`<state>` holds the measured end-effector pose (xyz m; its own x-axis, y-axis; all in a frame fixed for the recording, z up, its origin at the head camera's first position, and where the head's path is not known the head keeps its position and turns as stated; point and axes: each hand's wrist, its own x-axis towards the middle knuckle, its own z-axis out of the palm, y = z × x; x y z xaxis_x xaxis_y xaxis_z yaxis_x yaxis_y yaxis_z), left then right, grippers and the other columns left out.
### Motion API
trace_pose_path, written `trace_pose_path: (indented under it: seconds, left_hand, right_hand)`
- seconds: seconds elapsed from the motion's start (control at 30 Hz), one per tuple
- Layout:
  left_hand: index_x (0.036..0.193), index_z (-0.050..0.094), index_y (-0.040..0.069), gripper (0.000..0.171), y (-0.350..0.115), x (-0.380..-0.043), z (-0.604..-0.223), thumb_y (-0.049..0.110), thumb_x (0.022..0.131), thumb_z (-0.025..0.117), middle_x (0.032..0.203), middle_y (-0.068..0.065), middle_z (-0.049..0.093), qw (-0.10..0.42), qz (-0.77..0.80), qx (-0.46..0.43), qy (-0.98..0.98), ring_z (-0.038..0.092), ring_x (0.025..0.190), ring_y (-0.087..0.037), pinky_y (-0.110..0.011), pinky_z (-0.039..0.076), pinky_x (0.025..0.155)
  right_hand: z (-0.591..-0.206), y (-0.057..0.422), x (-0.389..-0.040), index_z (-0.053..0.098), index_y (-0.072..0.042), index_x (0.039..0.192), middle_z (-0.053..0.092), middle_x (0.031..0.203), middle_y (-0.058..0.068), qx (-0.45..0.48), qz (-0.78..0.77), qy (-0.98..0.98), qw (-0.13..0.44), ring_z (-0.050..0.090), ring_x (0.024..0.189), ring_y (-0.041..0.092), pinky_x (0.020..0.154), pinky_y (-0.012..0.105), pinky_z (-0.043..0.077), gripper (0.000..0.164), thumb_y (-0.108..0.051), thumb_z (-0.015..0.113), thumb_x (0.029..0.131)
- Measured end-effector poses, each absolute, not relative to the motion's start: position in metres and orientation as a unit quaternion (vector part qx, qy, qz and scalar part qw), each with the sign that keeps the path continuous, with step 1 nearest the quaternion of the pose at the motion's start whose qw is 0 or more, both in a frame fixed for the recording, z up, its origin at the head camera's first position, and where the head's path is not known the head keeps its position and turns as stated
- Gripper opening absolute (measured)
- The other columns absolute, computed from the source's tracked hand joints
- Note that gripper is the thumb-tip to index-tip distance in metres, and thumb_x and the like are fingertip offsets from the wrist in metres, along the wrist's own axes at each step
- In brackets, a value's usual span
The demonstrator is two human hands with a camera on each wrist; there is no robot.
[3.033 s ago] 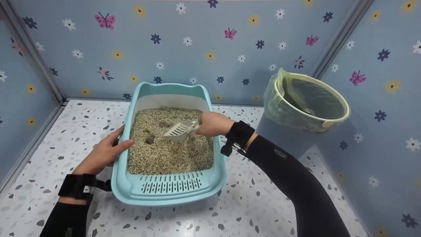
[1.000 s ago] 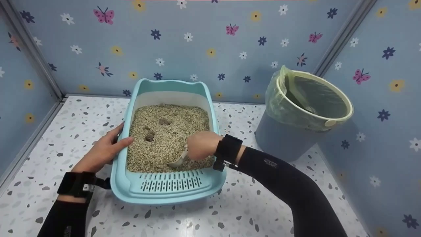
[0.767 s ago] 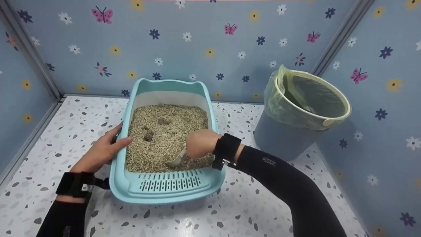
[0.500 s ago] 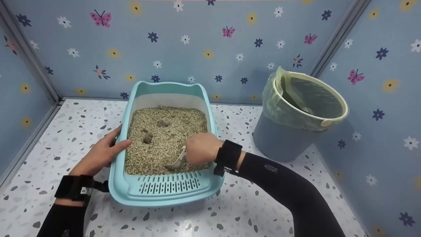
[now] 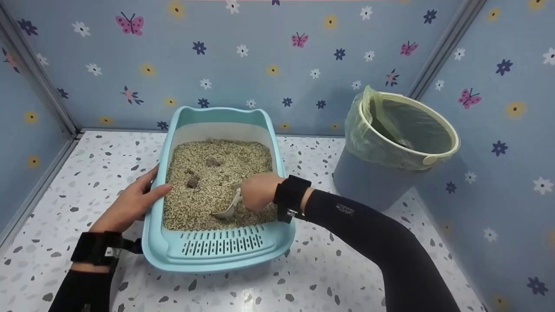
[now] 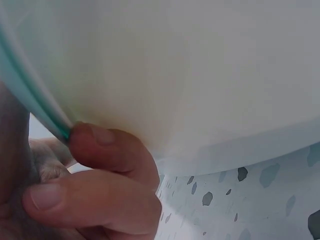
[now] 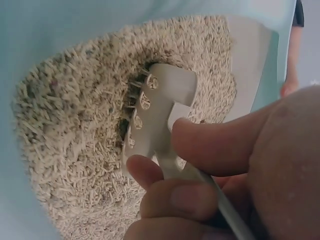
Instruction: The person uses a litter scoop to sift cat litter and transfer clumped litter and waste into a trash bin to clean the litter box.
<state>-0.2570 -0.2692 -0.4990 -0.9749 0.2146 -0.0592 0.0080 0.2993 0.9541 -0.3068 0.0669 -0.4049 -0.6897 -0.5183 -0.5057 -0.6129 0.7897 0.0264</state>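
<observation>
A pale litter scoop point(image 7: 162, 100) is gripped by its handle in my right hand point(image 5: 260, 191). Its slotted blade is partly sunk in the pellet litter point(image 5: 195, 210), near the front of the blue litter box point(image 5: 219, 262). My left hand point(image 5: 130, 203) holds the box's left rim, thumb over the top; in the left wrist view its curled fingers point(image 6: 115, 155) lie against the outer wall. Two dark clumps rest on the litter: one clump point(image 5: 193, 181) at the left, another clump point(image 5: 213, 161) farther back.
A grey-blue bin point(image 5: 368, 182) with a green bag liner point(image 5: 362, 138) over its cream rim stands at the right. Flower-patterned panels point(image 5: 260, 56) enclose the speckled floor point(image 5: 316, 268) at the back and sides.
Over three seconds my right hand has brought the scoop from above the litter's middle down into its front part, lately shifting slightly left. My left hand stays on the rim.
</observation>
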Motion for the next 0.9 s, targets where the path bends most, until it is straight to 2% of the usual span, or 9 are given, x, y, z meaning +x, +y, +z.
trace_pose_path:
  seconds: [0.1,0.27,0.43,0.6,0.9]
  left_hand:
    - [0.18,0.007,0.039,0.088,-0.269,-0.256,-0.499,0.048,0.114,0.065,0.148,-0.037,0.057,0.087,0.587,0.068,0.802,0.078,0.104,-0.038,-0.051,0.068,0.079]
    - [0.18,0.008,0.04,0.088,-0.268,-0.256,-0.498,0.048,0.113,0.066,0.147,-0.037,0.058,0.088,0.591,0.066,0.799,0.078,0.101,-0.038,-0.053,0.068,0.077]
    - [0.18,0.008,0.04,0.088,-0.268,-0.257,-0.498,0.047,0.113,0.066,0.151,-0.038,0.055,0.09,0.595,0.066,0.796,0.078,0.103,-0.039,-0.054,0.068,0.077]
    - [0.18,0.007,0.039,0.088,-0.268,-0.256,-0.498,0.047,0.114,0.065,0.151,-0.037,0.056,0.093,0.597,0.065,0.794,0.077,0.104,-0.04,-0.054,0.068,0.079]
    - [0.18,0.007,0.036,0.088,-0.266,-0.255,-0.499,0.045,0.114,0.065,0.148,-0.037,0.058,0.088,0.597,0.065,0.795,0.077,0.106,-0.041,-0.054,0.068,0.079]
  right_hand:
    - [-0.404,0.06,-0.313,0.04,-0.019,0.064,0.028,0.065,-0.004,-0.326,0.112,0.9,0.265,0.024,0.056,0.012,0.054,0.029,0.026,0.049,-0.019,0.051,0.112]
    - [-0.406,0.05,-0.322,0.038,-0.018,0.069,0.026,0.069,-0.003,-0.343,0.133,0.885,0.286,0.019,0.06,0.011,0.058,0.029,0.024,0.045,-0.014,0.048,0.113]
    - [-0.413,0.045,-0.33,0.039,-0.017,0.069,0.025,0.066,-0.004,-0.328,0.123,0.888,0.298,0.018,0.059,0.012,0.059,0.03,0.024,0.05,-0.023,0.045,0.118]
    - [-0.426,0.041,-0.338,0.04,-0.017,0.066,0.024,0.063,-0.005,-0.328,0.108,0.894,0.287,0.018,0.055,0.011,0.055,0.028,0.023,0.056,-0.027,0.043,0.121]
    - [-0.444,0.031,-0.35,0.045,-0.017,0.07,0.03,0.063,-0.003,-0.296,0.04,0.912,0.282,0.026,0.055,0.013,0.061,0.031,0.033,0.054,-0.033,0.046,0.122]
